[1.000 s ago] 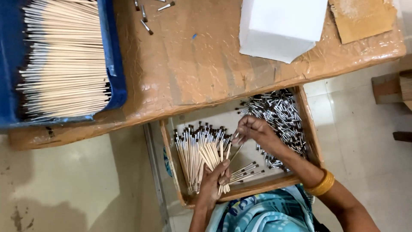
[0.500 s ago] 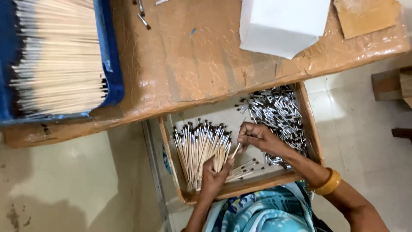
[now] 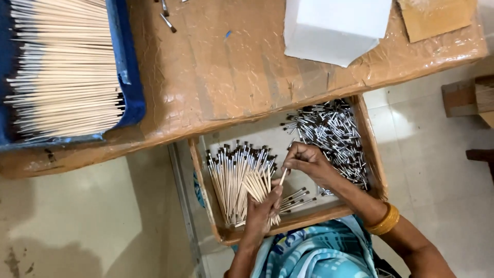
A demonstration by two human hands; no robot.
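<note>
**Two hands at a tray of small brushes**

A wide table [image 3: 226, 87] wrapped in brown film fills the upper part. On its left side stands a blue tray [image 3: 128, 77] full of pale wooden sticks [image 3: 62, 77]; at the top right lies a white box [image 3: 334, 28] and beside it a cardboard piece [image 3: 437, 18]. Under the table edge sits a wooden tray [image 3: 368, 144]. Inside, a heap of metal ferrules [image 3: 329, 134] lies on the right and a fan of finished brushes [image 3: 236, 175] on the left. The left hand [image 3: 262, 211] is closed around a bundle of these brushes. The right hand [image 3: 309, 162], with a yellow bangle [image 3: 383, 221] on the wrist, pinches one thin stick [image 3: 282, 177] between fingertips, just above the bundle
</note>
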